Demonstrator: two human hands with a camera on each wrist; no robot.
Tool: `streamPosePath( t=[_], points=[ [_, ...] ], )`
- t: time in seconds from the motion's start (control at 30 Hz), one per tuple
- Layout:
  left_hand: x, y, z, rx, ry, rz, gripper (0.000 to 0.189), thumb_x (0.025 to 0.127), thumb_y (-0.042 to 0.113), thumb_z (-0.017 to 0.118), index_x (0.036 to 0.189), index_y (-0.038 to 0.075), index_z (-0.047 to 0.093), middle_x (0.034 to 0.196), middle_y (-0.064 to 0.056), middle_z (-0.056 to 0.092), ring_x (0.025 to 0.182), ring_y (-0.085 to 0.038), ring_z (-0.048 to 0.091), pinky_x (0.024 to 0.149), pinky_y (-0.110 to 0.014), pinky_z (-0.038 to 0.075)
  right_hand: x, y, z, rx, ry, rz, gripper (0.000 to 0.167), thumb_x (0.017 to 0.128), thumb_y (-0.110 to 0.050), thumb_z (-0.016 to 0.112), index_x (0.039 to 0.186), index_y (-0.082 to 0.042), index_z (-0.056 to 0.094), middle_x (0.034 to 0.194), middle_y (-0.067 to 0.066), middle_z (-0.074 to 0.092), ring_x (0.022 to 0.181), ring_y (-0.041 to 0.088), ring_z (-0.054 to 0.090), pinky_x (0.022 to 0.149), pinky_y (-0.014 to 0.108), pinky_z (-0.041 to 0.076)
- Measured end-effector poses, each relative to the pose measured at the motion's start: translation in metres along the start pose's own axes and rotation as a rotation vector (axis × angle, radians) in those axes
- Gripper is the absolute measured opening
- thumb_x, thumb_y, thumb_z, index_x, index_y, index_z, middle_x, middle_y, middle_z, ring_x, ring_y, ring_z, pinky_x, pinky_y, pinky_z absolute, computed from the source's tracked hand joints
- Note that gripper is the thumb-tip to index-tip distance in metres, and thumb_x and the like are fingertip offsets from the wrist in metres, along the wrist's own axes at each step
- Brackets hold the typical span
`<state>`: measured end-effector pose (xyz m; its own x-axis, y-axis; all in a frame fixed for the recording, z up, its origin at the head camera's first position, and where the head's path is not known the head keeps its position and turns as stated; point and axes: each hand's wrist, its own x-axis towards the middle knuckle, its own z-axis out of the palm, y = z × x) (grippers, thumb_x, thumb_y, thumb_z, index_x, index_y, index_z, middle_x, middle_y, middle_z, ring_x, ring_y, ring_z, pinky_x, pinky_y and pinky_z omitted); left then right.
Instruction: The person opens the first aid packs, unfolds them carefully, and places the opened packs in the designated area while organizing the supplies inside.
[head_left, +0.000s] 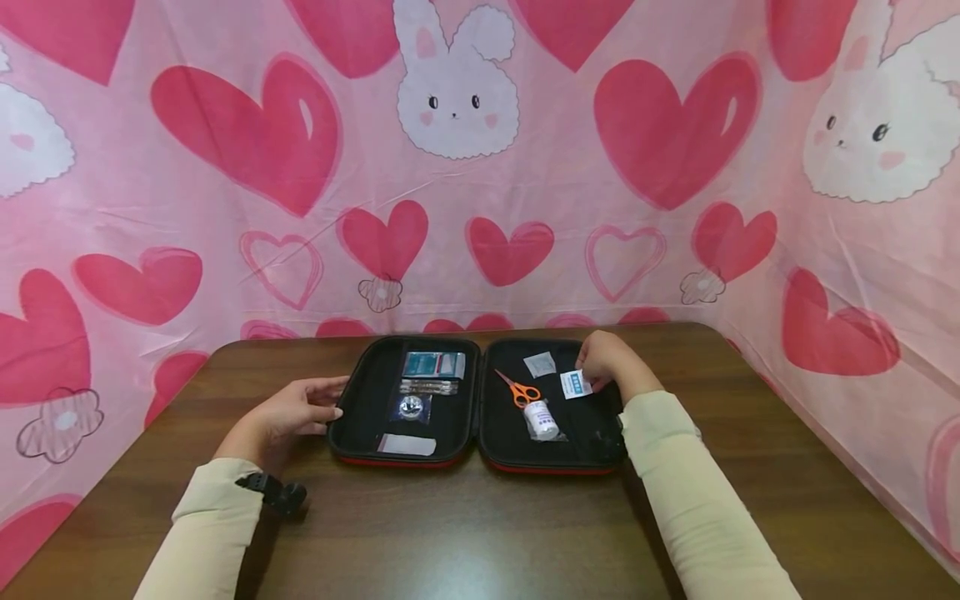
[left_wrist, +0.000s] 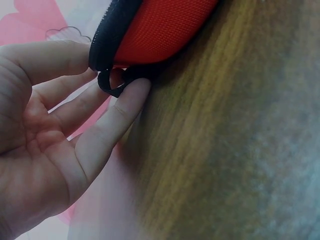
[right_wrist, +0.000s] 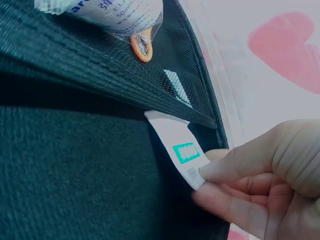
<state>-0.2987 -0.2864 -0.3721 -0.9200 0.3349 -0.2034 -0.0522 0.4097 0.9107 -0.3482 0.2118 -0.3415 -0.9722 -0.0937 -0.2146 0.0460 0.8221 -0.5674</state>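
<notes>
A black-lined case (head_left: 405, 461) with a red shell lies unfolded on the table. My right hand (head_left: 606, 364) pinches a small white-and-blue packet (head_left: 576, 384) over its right half. In the right wrist view the packet's far end (right_wrist: 167, 117) is right at the edge of the mesh pocket (right_wrist: 110, 90). Another small packet (head_left: 540, 364), orange-handled scissors (head_left: 522, 393) and a wrapped white bandage roll (head_left: 541, 420) sit in that half. My left hand (head_left: 296, 410) holds the case's left side, thumb and fingers about the black loop (left_wrist: 107, 86) beside the red shell (left_wrist: 165, 35).
The case's left half holds a teal packet (head_left: 433, 364), slim wrapped items (head_left: 428, 387), a small bagged round item (head_left: 411, 407) and a pale flat strip (head_left: 407, 445). Brown wood table (head_left: 465, 533) surrounds the case; a pink heart-patterned cloth (head_left: 450, 192) hangs behind it.
</notes>
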Motion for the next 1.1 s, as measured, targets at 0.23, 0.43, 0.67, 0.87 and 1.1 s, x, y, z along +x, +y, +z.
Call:
streamPosePath(
  t=[0.23,0.43,0.67,0.87,1.1],
  points=[
    [0.001,0.001,0.000,-0.002,0.011,-0.011,0.071,0.089,0.009,0.070,0.149,-0.002,0.033,0.140,-0.031,0.045,0.114,-0.034,0.060,0.089,-0.047,0.053,0.006,0.003,0.010,0.146,-0.028,0.023,0.018,0.079,0.012,0.066,0.096,0.007,0.069,0.089,0.019,0.064,0.068,0.025,0.064,0.060,0.033,0.059],
    [0.002,0.000,0.000,-0.002,0.009,0.000,0.071,0.089,0.008,0.070,0.149,-0.002,0.033,0.139,-0.031,0.046,0.113,-0.035,0.060,0.088,-0.046,0.053,0.008,0.001,0.016,0.215,-0.023,0.011,0.016,0.080,0.013,0.065,0.095,0.009,0.067,0.086,0.019,0.063,0.065,0.023,0.065,0.060,0.034,0.059],
    [0.002,-0.001,-0.001,0.015,0.013,-0.007,0.071,0.089,0.010,0.070,0.149,-0.002,0.034,0.140,-0.031,0.045,0.116,-0.037,0.058,0.089,-0.047,0.053,0.011,-0.001,0.024,0.323,-0.020,0.030,0.016,0.080,0.014,0.064,0.096,0.011,0.065,0.085,0.019,0.061,0.063,0.022,0.063,0.061,0.035,0.059],
    [0.003,-0.001,-0.002,0.007,0.009,-0.001,0.071,0.089,0.009,0.070,0.149,-0.002,0.033,0.140,-0.031,0.045,0.115,-0.036,0.059,0.089,-0.046,0.053,0.015,-0.002,0.030,0.396,-0.012,0.038,0.017,0.082,0.014,0.063,0.098,0.012,0.062,0.084,0.017,0.060,0.068,0.022,0.062,0.063,0.036,0.060],
    [0.004,-0.003,-0.002,0.017,0.009,0.005,0.071,0.089,0.010,0.070,0.149,-0.002,0.033,0.140,-0.031,0.044,0.115,-0.036,0.059,0.088,-0.046,0.053,0.016,-0.001,0.032,0.427,-0.014,0.036,0.018,0.083,0.014,0.062,0.101,0.014,0.061,0.086,0.019,0.062,0.072,0.023,0.062,0.065,0.037,0.060]
  ],
)
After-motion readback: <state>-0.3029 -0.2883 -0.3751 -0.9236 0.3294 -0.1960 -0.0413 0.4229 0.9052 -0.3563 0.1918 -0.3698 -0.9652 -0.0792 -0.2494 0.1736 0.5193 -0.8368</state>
